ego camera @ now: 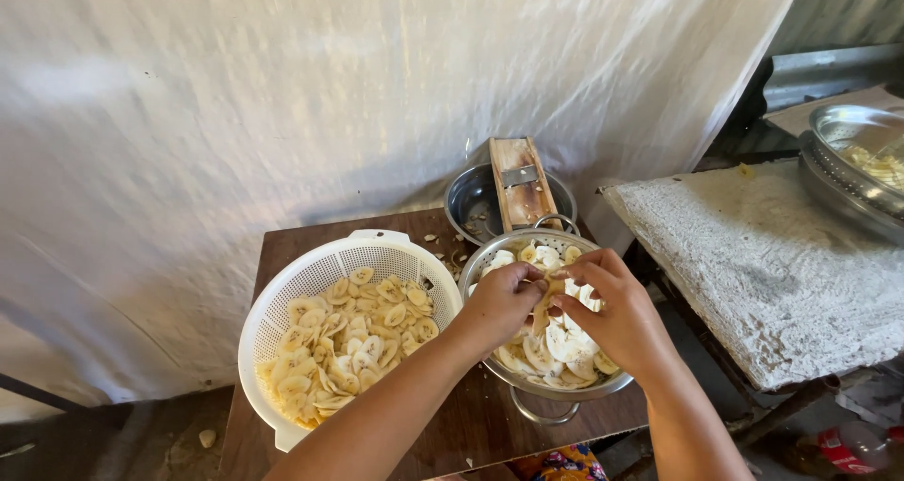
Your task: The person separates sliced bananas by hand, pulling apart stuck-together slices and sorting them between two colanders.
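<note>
Where the pale tarpaulin wall point(282, 114) hangs down behind everything, a small dark wooden table point(471, 424) stands, and a strip of bare ground with a small pale scrap point(207, 438) shows to its left. A white plastic colander point(311, 283) heaped with banana slices point(353, 335) takes up the table's left half, its rim jutting past the left edge and touching the metal colander point(494, 255) beside it. Behind the two, a steel bowl point(466, 203) sits at the table's back edge against the wall, with a wooden slicer board point(523, 189) leaning across it.

Over the metal colander, which also holds slices, the left hand point(499, 302) and the right hand point(612, 316) meet, fingertips pressed together around a small stuck clump of banana slices point(549, 293) pinched between them. This colander's near handle point(541, 413) lies close to the table's front edge, so little bare wood is left.

A narrow gap separates the table from a rough grey slab point(753, 264) on the right. At the slab's far corner stacked metal bowls point(847, 161) hold more pale pieces.
</note>
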